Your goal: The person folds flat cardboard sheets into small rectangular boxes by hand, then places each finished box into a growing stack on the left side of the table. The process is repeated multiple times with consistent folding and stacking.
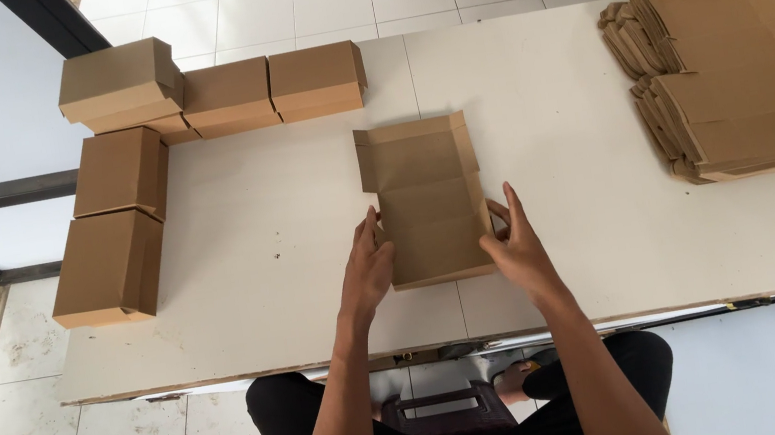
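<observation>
Brown corrugated cardboard, die-cut and partly folded, is lying in front of you at the near middle of the pale table [576,262]. This box blank [425,197] is resting flat on its base panel, with its side walls beginning to stand up along the left and right edges.

Your left hand [367,269] is pressing against the blank's near left wall, fingers held straight and close together, thumb apart from them. Your right hand [517,248] is mirroring it on the near right wall, fingers slightly spread and curled toward the card, thumb tucked at the edge. Neither hand is pinching; both are pushing the walls inward from outside.

Judging by its look, the blank is very light and fairly stiff across the panels but bending easily at the scored creases, so it would likely slide on the smooth table if pushed from one side only. The side walls close to the creases seem the best place to hold it; the thin flaps could crumple under a hard squeeze.

Counting what is showing: one blank is under your hands. Five finished closed boxes [118,82] are sitting at the far left, three in a row with one more stacked on top, and two lying nearer along the left edge. One stack of flat blanks [743,87] is waiting at the far right, too many layers to count.
</observation>
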